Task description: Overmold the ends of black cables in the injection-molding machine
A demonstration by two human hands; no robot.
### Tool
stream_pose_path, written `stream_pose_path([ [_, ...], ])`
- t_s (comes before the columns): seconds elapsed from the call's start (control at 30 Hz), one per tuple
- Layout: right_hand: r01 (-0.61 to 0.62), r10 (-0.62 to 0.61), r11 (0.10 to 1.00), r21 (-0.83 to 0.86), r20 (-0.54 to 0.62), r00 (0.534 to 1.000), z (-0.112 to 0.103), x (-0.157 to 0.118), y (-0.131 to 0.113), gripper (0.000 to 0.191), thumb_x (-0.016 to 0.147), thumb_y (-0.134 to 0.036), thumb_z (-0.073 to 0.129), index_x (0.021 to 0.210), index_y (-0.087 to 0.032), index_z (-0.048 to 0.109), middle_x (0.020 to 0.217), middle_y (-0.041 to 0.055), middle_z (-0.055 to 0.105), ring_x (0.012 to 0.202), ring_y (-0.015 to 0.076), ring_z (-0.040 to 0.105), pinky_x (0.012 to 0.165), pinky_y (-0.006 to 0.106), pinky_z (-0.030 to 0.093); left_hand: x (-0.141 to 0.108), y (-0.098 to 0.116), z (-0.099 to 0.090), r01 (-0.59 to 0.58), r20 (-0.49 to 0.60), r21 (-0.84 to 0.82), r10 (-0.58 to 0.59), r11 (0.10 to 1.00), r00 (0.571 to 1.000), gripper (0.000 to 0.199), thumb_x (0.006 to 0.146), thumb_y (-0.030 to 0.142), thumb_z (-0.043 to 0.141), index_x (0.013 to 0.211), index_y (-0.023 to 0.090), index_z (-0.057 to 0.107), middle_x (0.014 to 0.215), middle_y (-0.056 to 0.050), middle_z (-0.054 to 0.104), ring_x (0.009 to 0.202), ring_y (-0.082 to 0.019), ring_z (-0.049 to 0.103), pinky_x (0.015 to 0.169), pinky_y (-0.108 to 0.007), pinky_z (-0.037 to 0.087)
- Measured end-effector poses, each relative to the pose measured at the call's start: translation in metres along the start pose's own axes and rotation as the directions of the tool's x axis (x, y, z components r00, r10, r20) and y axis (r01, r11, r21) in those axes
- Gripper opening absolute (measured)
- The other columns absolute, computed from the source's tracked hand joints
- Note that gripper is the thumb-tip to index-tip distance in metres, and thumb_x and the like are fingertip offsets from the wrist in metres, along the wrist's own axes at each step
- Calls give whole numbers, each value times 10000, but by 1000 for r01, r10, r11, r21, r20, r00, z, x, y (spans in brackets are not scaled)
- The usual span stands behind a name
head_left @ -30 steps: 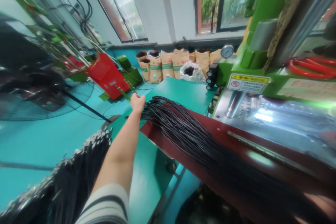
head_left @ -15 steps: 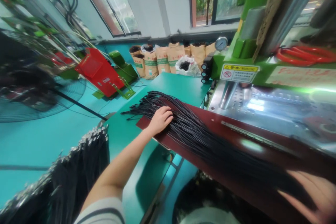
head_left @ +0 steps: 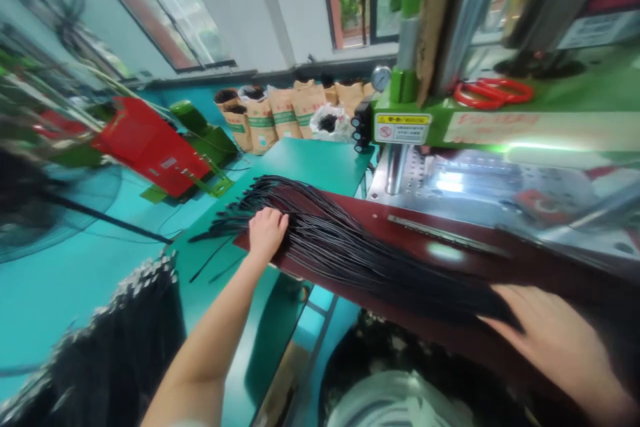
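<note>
A long bundle of thin black cables [head_left: 345, 240] lies across a dark red board [head_left: 385, 213], its loose ends fanned out over the green table [head_left: 310, 160]. My left hand [head_left: 269, 232] is closed on the bundle near those ends, at the board's left end. At the lower right, my right hand [head_left: 545, 327] wraps round the other part of the bundle, thumb below and fingers above. The fingertips of my right hand are hidden by the cables.
Right of the board stands a green press [head_left: 560, 93] with a metal bed. Another black bundle with silvery tips [head_left: 125, 327] hangs at the lower left. A fan, a red machine [head_left: 155, 147] and sacks [head_left: 263, 123] are beyond.
The view has turned to the right. My right hand shows more fully, still around the bundle. More cable ends hang spread at the left of my left hand.
</note>
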State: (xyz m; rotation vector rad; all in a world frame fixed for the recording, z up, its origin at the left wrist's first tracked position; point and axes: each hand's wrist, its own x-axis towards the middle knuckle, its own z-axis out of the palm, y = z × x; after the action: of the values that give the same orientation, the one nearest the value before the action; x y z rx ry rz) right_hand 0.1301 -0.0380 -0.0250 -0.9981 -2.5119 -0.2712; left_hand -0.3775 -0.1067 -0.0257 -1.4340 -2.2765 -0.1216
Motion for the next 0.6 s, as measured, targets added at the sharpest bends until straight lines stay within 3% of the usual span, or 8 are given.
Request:
stream_pose_path([
  [0.1, 39, -38, 999, -34, 41, 998, -5, 3, -11, 388, 852, -473, 483, 990, -129, 601, 914, 118, 636, 819, 255, 567, 737, 386, 416, 14, 10, -3, 36, 78, 98, -44, 994, 996, 424, 880, 424, 273, 794, 153, 587, 877, -117, 564, 836, -265, 508, 633, -319, 360],
  [0.23, -23, 21, 1000, 15, 92, 995, -16, -5, -19, 381, 869, -371, 498, 1143, -110, 542, 1060, 128, 598, 971, 255, 517, 870, 410, 377, 11, 17, -9, 2, 0, 43, -2, 999, 1000, 375, 847, 421, 322, 870, 149, 579, 893, -125, 563, 810, -285, 519, 627, -353, 396],
  [0.33, -80, 75, 996, 35, 115, 990, -28, -20, -12, 411, 868, -322, 503, 1235, -137, 484, 1192, 124, 529, 1106, 255, 440, 970, 432, 313, 5, 45, -25, -240, -132, -237, 214, 941, 968, 309, 823, 398, 391, 915, 147, 546, 956, -125, 556, 910, -280, 521, 768, -395, 425],
  [0.43, -149, 147, 989, 12, 77, 986, -40, -44, 2, 378, 862, -282, 507, 1209, -134, 507, 1231, 131, 493, 1160, 261, 392, 997, 438, 288, -8, 109, -57, -489, -169, -558, 485, 671, 858, 227, 842, 362, 426, 933, 173, 514, 986, -84, 552, 952, -211, 529, 856, -342, 423],
  [0.5, -175, 175, 985, -6, 57, 983, -46, -60, 10, 346, 865, -260, 496, 1186, -135, 524, 1222, 131, 498, 1153, 259, 398, 991, 441, 291, -21, 165, -81, -565, -161, -677, 655, 472, 739, 194, 859, 340, 428, 961, 195, 507, 1024, -62, 549, 983, -177, 524, 880, -310, 420],
  [0.6, -221, 223, 974, -51, 44, 974, -53, -77, 18, 331, 870, -254, 483, 1177, -141, 532, 1197, 128, 513, 1116, 260, 424, 961, 444, 318, -42, 248, -107, -641, -131, -694, 818, 328, 560, 279, 867, 381, 416, 1064, 198, 494, 1093, -67, 544, 1032, -182, 502, 903, -327, 410],
])
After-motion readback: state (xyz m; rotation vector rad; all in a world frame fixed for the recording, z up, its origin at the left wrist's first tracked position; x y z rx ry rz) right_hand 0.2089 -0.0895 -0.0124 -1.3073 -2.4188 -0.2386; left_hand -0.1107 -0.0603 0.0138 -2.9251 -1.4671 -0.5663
